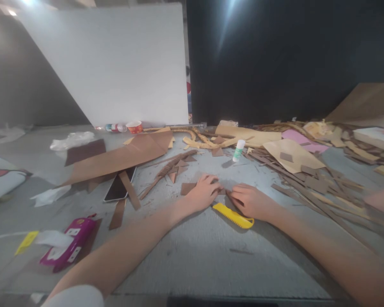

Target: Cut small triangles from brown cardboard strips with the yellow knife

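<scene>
A short brown strip (187, 188), paper or thin card, lies flat on the grey table. My left hand (206, 192) rests over it with bent fingers, pressing it near its right part. At the strip's right end my right hand (248, 200) has its fingers closed in a pinch; the exact contact is partly hidden. Just below both hands lies a yellow box cutter (233, 216), touched by neither as far as I can see. A glue stick (238, 150) with a white cap stands upright beyond my right hand.
Brown offcuts (316, 183) spread across the right side. At left are a large brown sheet (124, 155), a phone (117, 187) partly under strips, and a purple tissue pack (72, 243). A red cup (134, 126) stands at the back. Another person's blurred hand (382, 199) shows at right.
</scene>
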`<state>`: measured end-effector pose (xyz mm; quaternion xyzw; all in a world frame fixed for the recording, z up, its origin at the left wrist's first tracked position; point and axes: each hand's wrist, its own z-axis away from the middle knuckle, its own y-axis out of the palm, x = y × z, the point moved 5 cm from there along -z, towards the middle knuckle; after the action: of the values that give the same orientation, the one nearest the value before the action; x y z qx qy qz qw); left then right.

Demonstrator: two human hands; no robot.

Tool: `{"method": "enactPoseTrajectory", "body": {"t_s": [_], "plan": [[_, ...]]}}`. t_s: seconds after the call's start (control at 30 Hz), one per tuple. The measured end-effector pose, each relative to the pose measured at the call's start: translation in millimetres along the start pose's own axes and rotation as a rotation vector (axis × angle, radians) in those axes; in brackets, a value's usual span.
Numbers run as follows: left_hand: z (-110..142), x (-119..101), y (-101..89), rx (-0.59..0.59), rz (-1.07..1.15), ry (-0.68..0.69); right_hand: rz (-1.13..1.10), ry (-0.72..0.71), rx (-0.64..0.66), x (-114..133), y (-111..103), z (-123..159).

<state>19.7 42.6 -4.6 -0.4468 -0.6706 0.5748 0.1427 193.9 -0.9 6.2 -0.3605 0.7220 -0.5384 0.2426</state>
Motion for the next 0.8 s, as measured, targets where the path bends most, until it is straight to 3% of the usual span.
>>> {"method": "enactPoseTrajectory", "body": {"t_s": [0.47, 0.8], "plan": [[-1.2, -4.9, -6.9, 0.071, -0.112, -0.041, 0.121, 0.003, -0.042, 6.1, -0.1, -2.7], [0.0, -4.7, -7.0, 0.08, -0.093, -0.09, 0.018, 0.133, 0.102, 0.3, -3.3, 1.3]]}}
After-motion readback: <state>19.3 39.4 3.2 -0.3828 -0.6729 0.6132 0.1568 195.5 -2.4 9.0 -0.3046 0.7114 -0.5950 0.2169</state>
